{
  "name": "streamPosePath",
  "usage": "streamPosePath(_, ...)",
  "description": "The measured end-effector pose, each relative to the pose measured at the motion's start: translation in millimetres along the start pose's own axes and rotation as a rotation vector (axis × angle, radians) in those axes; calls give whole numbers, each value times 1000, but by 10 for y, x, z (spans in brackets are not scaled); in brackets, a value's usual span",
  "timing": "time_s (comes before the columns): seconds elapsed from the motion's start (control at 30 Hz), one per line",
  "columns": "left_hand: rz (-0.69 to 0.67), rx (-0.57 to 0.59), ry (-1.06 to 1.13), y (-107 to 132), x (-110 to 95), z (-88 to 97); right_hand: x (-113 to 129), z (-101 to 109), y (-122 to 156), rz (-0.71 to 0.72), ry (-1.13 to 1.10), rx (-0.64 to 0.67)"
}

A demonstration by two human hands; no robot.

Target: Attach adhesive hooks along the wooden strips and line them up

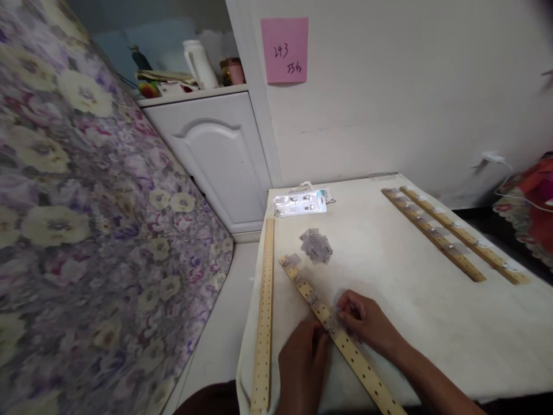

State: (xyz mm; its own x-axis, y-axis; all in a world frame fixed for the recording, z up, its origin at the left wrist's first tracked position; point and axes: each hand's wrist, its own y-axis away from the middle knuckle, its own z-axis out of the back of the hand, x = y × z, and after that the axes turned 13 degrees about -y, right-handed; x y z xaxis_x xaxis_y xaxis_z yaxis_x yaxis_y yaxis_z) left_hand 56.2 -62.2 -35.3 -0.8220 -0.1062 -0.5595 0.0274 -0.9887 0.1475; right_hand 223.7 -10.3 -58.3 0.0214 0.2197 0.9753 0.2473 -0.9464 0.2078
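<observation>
A wooden strip with rows of holes (356, 360) lies slantwise in front of me, with several clear square pads bearing small metal hooks along its upper half. My left hand (305, 354) is closed at the strip's left edge, its fingertips by the lowest clear hook pad (330, 324). From the right side, my right hand (367, 320) pinches at the same pad's edge, with thumb and forefinger together. The fingertips partly hide this pad. Beyond the strip's far end, a small pile of clear hook pads (317, 245) rests on the table.
A bare holed strip (264, 311) runs along the left of the white table (432, 323). Two strips with hooks (434, 230) lie at the far right. Clear hook packaging (300, 203) is at the back edge, near the wall. A flowered curtain (86, 230) hangs at left.
</observation>
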Motion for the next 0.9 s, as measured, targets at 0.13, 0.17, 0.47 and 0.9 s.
streamPosePath(0.13, -9, -30, 37, 2, 56, 26, 3, -5, 1, 11, -2, -4)
streamPosePath(0.17, -25, -50, 52, 4, 72, 30, -1, -5, 0, 11, 0, -2)
streamPosePath(0.47, -295, -86, 20, 11, 239, -52, -25, 6, -4, 31, 40, -17)
streamPosePath(0.9, -327, -62, -76, 10, 267, -76, -19, -3, 3, 17, 4, -9)
